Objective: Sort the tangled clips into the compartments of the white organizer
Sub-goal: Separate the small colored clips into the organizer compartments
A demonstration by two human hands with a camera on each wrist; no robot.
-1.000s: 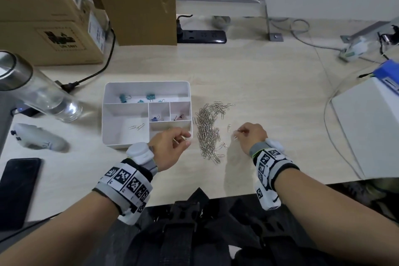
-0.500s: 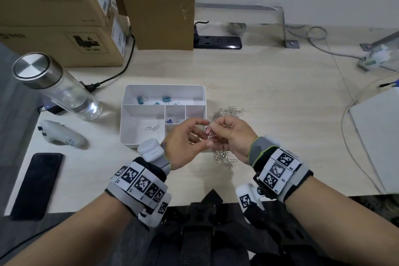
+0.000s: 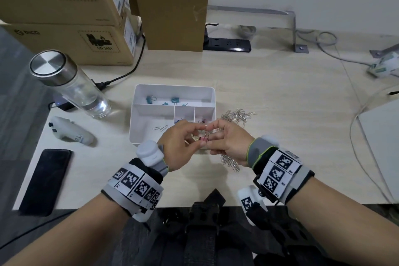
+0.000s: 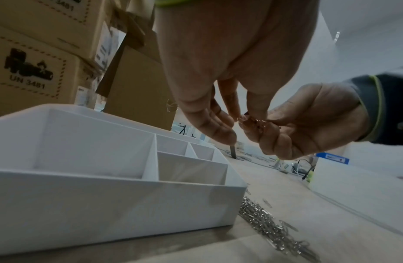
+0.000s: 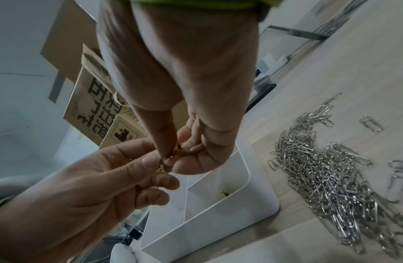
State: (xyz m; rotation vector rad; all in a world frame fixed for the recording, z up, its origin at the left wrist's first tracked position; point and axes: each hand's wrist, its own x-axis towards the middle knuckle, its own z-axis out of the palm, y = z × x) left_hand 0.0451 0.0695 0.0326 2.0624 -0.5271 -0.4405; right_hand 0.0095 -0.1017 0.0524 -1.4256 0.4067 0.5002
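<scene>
Both hands meet just above the near right corner of the white organizer (image 3: pixel 172 88). My left hand (image 3: pixel 197 136) and right hand (image 3: pixel 212 136) pinch one small tangle of clips (image 3: pixel 204 139): a pink binder clip hooked with silver paper clips. The left wrist view shows the tangle (image 4: pixel 256 122) between the fingertips of both hands. A heap of silver paper clips (image 3: pixel 239 114) lies right of the organizer (image 5: pixel 218 217) and partly under my right hand; it shows as the heap (image 5: pixel 331 178) on the table. Teal binder clips (image 3: pixel 174 100) lie in the back compartment, two paper clips (image 3: pixel 160 128) in the large left one.
A glass bottle with a steel lid (image 3: pixel 71 86), a white controller (image 3: pixel 69 134) and a black phone (image 3: pixel 45 181) lie left of the organizer. Cardboard boxes (image 3: pixel 64 17) and a power strip (image 3: pixel 226 44) line the back. A white box (image 3: pixel 384 136) and cables sit at right.
A second ago the hands were apart, left at the organizer's front, right at the heap. They have come together and lifted, both pinching the pink tangle.
</scene>
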